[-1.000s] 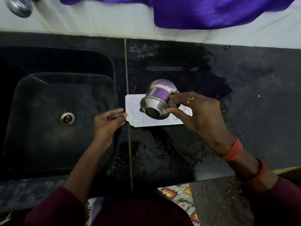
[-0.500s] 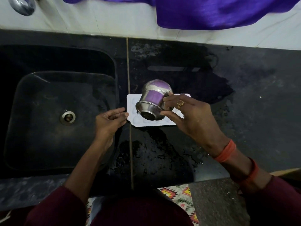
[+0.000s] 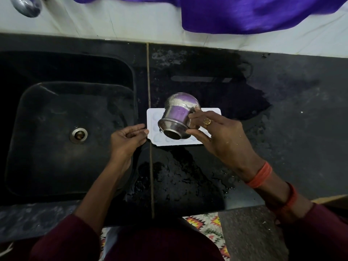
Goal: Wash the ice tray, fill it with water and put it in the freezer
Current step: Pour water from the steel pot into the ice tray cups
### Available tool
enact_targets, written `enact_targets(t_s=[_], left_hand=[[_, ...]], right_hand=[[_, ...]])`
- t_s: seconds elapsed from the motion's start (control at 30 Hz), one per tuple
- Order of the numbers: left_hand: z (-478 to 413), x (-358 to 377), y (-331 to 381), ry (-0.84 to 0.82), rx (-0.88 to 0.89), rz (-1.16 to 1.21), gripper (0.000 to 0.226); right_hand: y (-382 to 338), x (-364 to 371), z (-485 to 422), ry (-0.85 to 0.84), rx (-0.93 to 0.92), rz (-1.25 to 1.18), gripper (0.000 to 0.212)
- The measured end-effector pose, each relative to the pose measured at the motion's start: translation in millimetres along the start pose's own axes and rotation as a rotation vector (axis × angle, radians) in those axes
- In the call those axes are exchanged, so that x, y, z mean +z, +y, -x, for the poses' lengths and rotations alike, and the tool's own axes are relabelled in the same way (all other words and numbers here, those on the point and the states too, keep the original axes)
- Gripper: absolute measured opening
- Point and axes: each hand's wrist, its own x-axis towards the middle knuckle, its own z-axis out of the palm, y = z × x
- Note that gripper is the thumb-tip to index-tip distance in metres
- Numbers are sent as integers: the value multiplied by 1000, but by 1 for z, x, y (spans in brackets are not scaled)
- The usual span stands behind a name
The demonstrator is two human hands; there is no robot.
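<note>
A white ice tray (image 3: 154, 117) lies flat on the black counter, just right of the sink. My right hand (image 3: 220, 136) grips a small steel pot (image 3: 178, 115), tipped over the tray with its mouth facing down and toward me. The pot hides the tray's middle. My left hand (image 3: 126, 140) rests at the tray's left edge with its fingertips touching it, fingers together and holding nothing.
The black sink (image 3: 67, 129) with its metal drain (image 3: 78, 135) is on the left. The counter (image 3: 282, 129) around and below the tray is wet. A steel tap (image 3: 26, 5) is at the top left, and a purple cloth (image 3: 254, 14) hangs over the back wall.
My right hand has carried the tipped pot a little leftward over the tray. The left hand has stayed at the tray's left edge.
</note>
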Motion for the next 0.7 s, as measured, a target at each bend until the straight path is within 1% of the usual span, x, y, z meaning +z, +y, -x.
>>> enact_targets(t_s=[0.7], left_hand=[[0,-1,-3,8,6,22,28]], right_hand=[[3,4,5,-13,34,-31,14]])
